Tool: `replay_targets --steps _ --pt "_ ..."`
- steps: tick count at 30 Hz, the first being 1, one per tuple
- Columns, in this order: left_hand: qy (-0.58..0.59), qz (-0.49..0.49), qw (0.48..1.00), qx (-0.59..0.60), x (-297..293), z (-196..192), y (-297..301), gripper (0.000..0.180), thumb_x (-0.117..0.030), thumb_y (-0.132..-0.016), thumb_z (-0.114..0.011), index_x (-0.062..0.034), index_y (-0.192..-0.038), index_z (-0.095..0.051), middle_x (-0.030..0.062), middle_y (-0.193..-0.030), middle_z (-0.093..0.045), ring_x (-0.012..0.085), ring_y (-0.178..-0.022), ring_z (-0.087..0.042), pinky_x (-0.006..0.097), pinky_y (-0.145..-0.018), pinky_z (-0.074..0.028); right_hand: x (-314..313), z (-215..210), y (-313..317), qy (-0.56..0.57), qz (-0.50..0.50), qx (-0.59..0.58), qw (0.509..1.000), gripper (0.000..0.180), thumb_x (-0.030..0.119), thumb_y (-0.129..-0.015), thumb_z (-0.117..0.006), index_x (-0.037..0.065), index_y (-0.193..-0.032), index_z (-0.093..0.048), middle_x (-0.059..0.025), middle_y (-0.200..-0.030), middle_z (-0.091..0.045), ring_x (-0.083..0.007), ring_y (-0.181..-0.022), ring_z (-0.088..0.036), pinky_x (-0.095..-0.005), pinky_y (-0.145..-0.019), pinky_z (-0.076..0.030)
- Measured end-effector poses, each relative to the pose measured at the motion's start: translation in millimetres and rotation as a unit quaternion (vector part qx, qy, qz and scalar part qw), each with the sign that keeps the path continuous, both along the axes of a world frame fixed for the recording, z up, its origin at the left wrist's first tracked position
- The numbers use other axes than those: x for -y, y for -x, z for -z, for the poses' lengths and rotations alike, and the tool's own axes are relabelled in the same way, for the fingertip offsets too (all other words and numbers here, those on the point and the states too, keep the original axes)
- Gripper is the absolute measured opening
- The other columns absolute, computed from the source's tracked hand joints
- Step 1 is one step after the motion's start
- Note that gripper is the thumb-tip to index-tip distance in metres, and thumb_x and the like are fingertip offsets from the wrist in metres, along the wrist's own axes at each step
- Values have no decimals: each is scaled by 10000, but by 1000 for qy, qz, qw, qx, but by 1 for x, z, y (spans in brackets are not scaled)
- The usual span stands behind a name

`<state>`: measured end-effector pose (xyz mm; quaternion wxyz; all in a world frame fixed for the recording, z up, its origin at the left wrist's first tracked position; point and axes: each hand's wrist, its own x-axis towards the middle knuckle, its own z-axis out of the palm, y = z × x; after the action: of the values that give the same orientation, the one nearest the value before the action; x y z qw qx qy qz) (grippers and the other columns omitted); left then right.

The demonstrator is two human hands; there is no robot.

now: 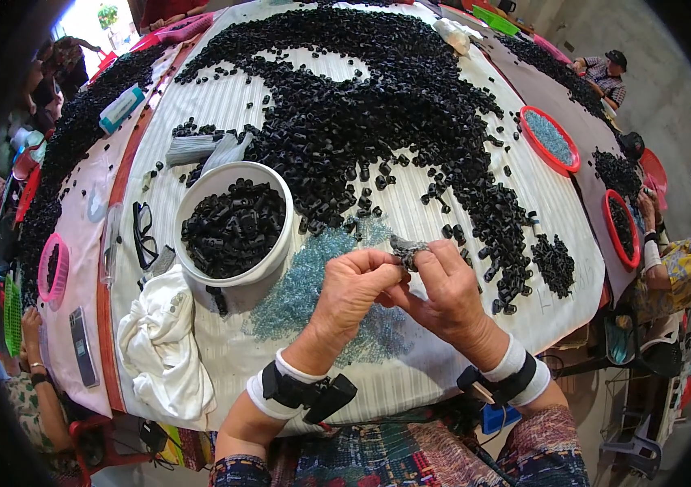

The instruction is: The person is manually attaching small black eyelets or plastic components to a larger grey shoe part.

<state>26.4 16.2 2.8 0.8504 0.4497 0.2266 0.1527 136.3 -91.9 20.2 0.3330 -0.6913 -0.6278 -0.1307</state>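
Observation:
My left hand (347,294) and my right hand (452,294) meet above the near middle of the table. Both are closed in pinches, fingertips nearly touching. A small grey and dark piece (407,250) shows at the fingertips of my right hand; its kind is unclear. Whatever my left fingertips pinch is hidden. Beneath and left of my hands spreads a heap of small, clear bluish pieces (301,280). A white bucket (279,258) full of black plastic parts (232,223) stands to the left. Beyond my hands lies a large pile of black parts (378,122).
Left of the bucket lie black-framed glasses (144,235) and a white cloth (163,341). Farther left is a phone (83,347). Red-rimmed trays (576,162) sit at right. A person in yellow (690,264) works at the right; others sit around the tables.

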Motion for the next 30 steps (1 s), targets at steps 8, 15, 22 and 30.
replay_targets --steps 8,15,22,30 --pt "-21 -1 1000 -10 5 6 1 138 -131 -790 -632 -11 -854 -657 27 -703 -661 67 -616 -602 196 -523 -450 6 2 2 12 14 19 1000 256 109 -662 -724 42 -758 -496 -125 -721 -506 -309 -660 -531 -389 -547 -447" --pt "-42 33 998 -13 3 3 2 182 -183 -846 -654 -17 -921 -667 38 -790 -674 79 -688 -634 196 -533 -488 9 -7 -7 43 -7 12 999 280 79 -667 -743 11 -759 -488 -139 -710 -489 -314 -629 -509 -383 -525 -419" --pt "-38 34 999 7 1 9 1 163 -176 -838 -664 -16 -867 -675 35 -754 -676 84 -663 -621 219 -559 -497 8 -8 -2 29 -24 29 999 284 67 -674 -745 16 -707 -468 -129 -664 -458 -305 -581 -477 -386 -488 -390" --pt "-29 59 998 0 2 4 0 197 -177 -834 -659 8 -901 -657 51 -758 -669 89 -650 -620 216 -523 -506 10 -3 -6 6 -4 -1 1000 292 89 -677 -753 14 -734 -476 -112 -650 -440 -281 -565 -471 -369 -473 -380"
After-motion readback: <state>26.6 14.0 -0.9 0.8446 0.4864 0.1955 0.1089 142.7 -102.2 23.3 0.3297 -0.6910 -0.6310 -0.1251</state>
